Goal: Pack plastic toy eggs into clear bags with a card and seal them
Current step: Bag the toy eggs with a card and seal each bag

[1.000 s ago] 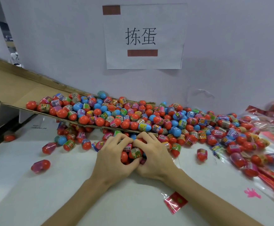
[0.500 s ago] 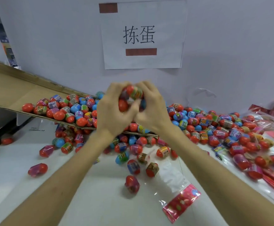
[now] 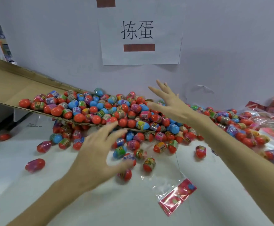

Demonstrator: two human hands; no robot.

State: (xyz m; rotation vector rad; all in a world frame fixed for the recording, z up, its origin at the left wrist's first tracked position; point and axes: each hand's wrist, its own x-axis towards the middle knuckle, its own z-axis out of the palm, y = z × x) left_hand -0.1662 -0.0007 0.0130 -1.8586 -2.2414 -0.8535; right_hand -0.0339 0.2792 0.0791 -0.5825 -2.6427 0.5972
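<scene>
Your hands are no longer cupped together around a clutch of eggs, as they were half a second ago. They have parted and hold nothing. Your left hand (image 3: 98, 154) hangs over the white table (image 3: 35, 193) with fingers spread, blurred. Your right hand (image 3: 172, 105) is higher and further back, fingers splayed above the heap of plastic toy eggs (image 3: 116, 111). That heap spills off the cardboard ramp (image 3: 10, 82) onto the table.

The eggs you were holding are back among the loose ones below. A red egg (image 3: 124, 175) lies just under your left hand; whether it touches is unclear. Another egg (image 3: 149, 164) lies near it.

The clear bag (image 3: 165, 185) lies flat on the table between your forearms. It has eased right of its earlier place, with the red card (image 3: 177, 198) at its near end. Filled bags (image 3: 263, 115) lie piled at the far right.
</scene>
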